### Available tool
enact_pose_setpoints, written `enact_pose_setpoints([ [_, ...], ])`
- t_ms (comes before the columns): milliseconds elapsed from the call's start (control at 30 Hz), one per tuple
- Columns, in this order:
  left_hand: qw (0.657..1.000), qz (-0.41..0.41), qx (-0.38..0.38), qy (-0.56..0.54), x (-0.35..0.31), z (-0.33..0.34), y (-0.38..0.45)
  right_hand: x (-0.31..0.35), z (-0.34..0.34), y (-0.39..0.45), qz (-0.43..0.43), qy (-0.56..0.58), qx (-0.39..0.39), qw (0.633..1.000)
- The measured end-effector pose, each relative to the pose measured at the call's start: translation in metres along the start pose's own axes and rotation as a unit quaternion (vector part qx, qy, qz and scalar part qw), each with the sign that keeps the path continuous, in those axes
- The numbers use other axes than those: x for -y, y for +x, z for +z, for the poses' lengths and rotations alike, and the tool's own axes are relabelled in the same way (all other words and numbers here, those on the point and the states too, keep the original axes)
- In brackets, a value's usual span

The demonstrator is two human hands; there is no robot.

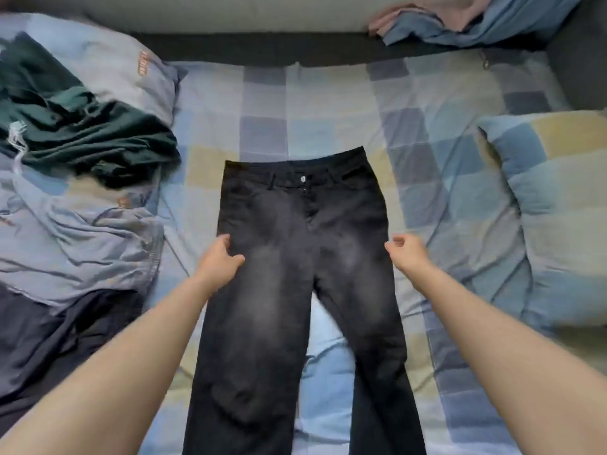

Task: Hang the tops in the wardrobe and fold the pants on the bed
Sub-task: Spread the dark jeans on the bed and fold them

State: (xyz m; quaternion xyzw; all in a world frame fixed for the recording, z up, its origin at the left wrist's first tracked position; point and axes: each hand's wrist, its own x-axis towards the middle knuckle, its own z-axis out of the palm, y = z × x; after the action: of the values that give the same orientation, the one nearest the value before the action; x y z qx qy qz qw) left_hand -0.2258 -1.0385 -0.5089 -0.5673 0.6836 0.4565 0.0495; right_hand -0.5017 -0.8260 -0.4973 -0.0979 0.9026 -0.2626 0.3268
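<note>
1. The faded black denim jeans (295,274) lay flat and face up in the middle of the frame, waistband toward the top, legs splitting apart and running off the bottom edge.
2. They sat on the bed's blue, grey and yellow checked sheet (328,110), which filled the centre of the picture.
3. The left hand (220,257) was at the jeans' left edge, at hip level, fingers curled over the side seam and thumb lying on top of the denim — it gripped that edge.
4. The right hand (405,249) was just beside the jeans' right edge at the same height, fingers loosely curled; whether it pinched the fabric or only touched it could not be told, as motion blur smeared it.
5. Upper left, a crumpled dark green garment (85,136) was heaped over a light blue pillow (115,67).
6. Below it, a rumpled pale blue cloth (82,234) spread across the left side, with a dark navy fabric (49,349) beneath it at lower left.
7. At the right edge rested a checked pillow (551,198).
8. Top right, a bunched blue and pink cloth (460,24) draped over the ledge behind the bed.
</note>
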Motion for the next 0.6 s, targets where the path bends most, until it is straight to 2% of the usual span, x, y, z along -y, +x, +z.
enact_pose_setpoints([
  [100, 0.998, -0.044, 0.048, 0.017, 0.063, 0.063, -0.026, -0.083, 0.027, -0.016, 0.070, -0.027, 0.022, 0.997],
  [233, 0.990, -0.086, 0.112, -0.031, 0.104, 0.127, -0.050, -0.172, 0.039, -0.037, 0.143, -0.050, 0.031, 0.988],
  [333, 0.975, -0.117, 0.158, -0.102, 0.102, 0.165, -0.064, -0.223, 0.044, -0.049, 0.170, -0.065, 0.053, 0.982],
  [400, 0.963, -0.135, 0.185, -0.141, 0.094, 0.187, -0.074, -0.253, 0.049, -0.058, 0.183, -0.024, 0.088, 0.979],
  [533, 0.940, -0.158, 0.262, -0.150, 0.085, 0.228, -0.098, -0.282, 0.067, -0.088, 0.178, 0.019, 0.175, 0.968],
  [600, 0.930, -0.165, 0.295, -0.143, 0.080, 0.243, -0.107, -0.285, 0.073, -0.098, 0.137, 0.001, 0.156, 0.978],
])
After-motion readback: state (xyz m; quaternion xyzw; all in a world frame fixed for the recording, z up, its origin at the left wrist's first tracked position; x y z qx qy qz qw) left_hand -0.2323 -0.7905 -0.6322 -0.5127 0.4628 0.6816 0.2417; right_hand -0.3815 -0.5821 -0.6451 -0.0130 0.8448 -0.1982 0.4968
